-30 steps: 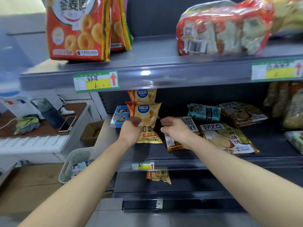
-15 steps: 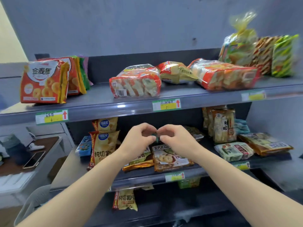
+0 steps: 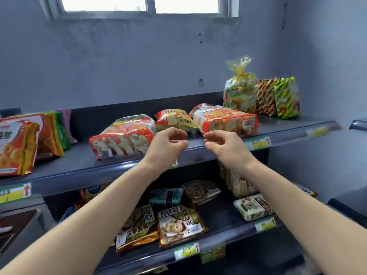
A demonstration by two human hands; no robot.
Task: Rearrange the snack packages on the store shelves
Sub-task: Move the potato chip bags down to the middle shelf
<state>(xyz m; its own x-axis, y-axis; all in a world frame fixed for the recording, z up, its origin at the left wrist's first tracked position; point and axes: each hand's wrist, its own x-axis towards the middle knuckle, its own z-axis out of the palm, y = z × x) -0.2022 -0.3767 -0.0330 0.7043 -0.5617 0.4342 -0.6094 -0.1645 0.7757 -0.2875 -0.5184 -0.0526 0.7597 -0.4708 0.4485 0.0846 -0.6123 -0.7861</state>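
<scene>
Top shelf (image 3: 79, 161), cracker pack (image 3: 226, 120) lengthwise along edge; left grip (image 3: 166, 147), right grip (image 3: 226, 147) curled empty.

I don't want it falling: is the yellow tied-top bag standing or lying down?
Standing. The yellow bag sits base-down on the top shelf, tied top pointing up.

Upper shelf (image 3: 83, 165): orange bags (image 3: 17, 143) standing left; two clear cracker packs (image 3: 123, 135) lying flat, yellow chip bag (image 3: 174, 120) between (set further back); tied bag (image 3: 240, 94) and striped packs (image 3: 286, 98) upright right. Lower shelf (image 3: 224, 221): biscuit packs (image 3: 178, 225) flat.
</scene>
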